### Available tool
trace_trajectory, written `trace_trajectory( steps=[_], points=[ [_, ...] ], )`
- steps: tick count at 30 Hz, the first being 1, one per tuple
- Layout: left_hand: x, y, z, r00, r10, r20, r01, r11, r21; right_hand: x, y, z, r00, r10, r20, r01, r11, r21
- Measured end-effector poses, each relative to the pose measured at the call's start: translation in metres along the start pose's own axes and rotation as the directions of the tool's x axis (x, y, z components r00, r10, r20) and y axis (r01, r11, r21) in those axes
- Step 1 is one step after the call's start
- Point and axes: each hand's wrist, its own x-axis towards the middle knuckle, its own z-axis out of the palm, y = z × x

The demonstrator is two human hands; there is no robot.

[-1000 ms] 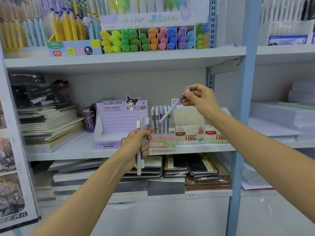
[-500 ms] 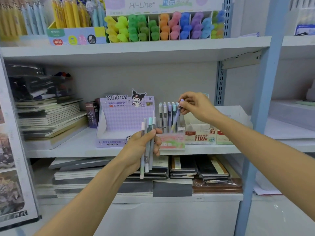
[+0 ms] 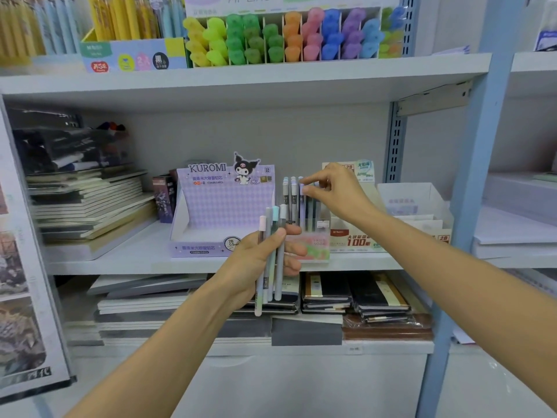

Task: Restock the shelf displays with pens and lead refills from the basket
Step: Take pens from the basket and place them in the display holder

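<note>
My left hand (image 3: 260, 260) grips a bundle of several pastel-capped pens (image 3: 271, 254), held upright in front of the middle shelf. A small clear display holder (image 3: 313, 241) stands on that shelf with several pens upright in it. My right hand (image 3: 334, 193) reaches over the holder and pinches the top of a purple-capped pen (image 3: 301, 191) standing among them. The purple Kuromi lead-refill display box (image 3: 224, 206) sits just left of the holder. The basket is out of view.
White lead-refill boxes (image 3: 358, 239) stand right of the holder. Notebooks (image 3: 90, 206) are stacked at the shelf's left, more on the shelf below. Highlighters (image 3: 286, 34) and pen boxes fill the top shelf. A blue upright post (image 3: 470, 191) runs down the right side.
My right hand carried the purple-capped pen down from mid-air into the holder, where it now stands upright. The camera moved closer to the shelf. The left hand keeps its bundle.
</note>
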Motion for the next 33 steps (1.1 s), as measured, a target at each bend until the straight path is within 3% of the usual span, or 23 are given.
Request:
trace_trajectory(
  steps=[3,6,8,14,18,20,24,27,33],
  points=[
    [-0.001,0.001,0.005,1.0,0.015,-0.014,-0.015,0.999,0.038,-0.014,-0.01,-0.007,1.0,-0.017,-0.016,0.02,0.983,0.184],
    [-0.002,0.003,0.014,1.0,0.019,-0.016,-0.018,0.997,0.074,-0.031,-0.021,-0.013,0.984,-0.02,0.178,-0.058,0.904,0.424],
    [-0.002,0.004,0.021,1.0,0.017,-0.017,-0.016,0.996,0.093,-0.04,-0.023,-0.014,0.959,-0.042,0.279,-0.091,0.891,0.446],
    [-0.008,0.008,0.03,1.0,0.007,-0.013,-0.007,0.998,0.065,-0.05,-0.014,-0.032,0.963,0.009,0.27,-0.18,0.766,0.617],
    [-0.011,0.012,0.035,1.0,-0.004,0.008,0.003,0.998,0.068,-0.054,-0.016,-0.041,0.956,-0.028,0.292,-0.177,0.74,0.649],
    [-0.011,0.015,0.036,1.0,-0.003,0.023,0.002,0.996,0.084,-0.052,-0.017,-0.049,0.968,-0.02,0.251,-0.162,0.714,0.682],
    [-0.01,0.017,0.03,1.0,-0.026,-0.015,0.028,0.991,0.134,-0.034,-0.014,-0.075,0.993,0.115,0.007,-0.082,0.661,0.746],
    [-0.006,0.018,0.026,0.997,-0.056,-0.044,0.062,0.989,0.132,-0.023,-0.005,-0.081,0.982,0.163,-0.099,-0.053,0.733,0.678],
    [-0.001,0.019,0.022,0.992,-0.113,-0.048,0.112,0.993,-0.024,-0.021,0.01,-0.048,0.985,0.114,-0.128,-0.047,0.897,0.439]
  ],
)
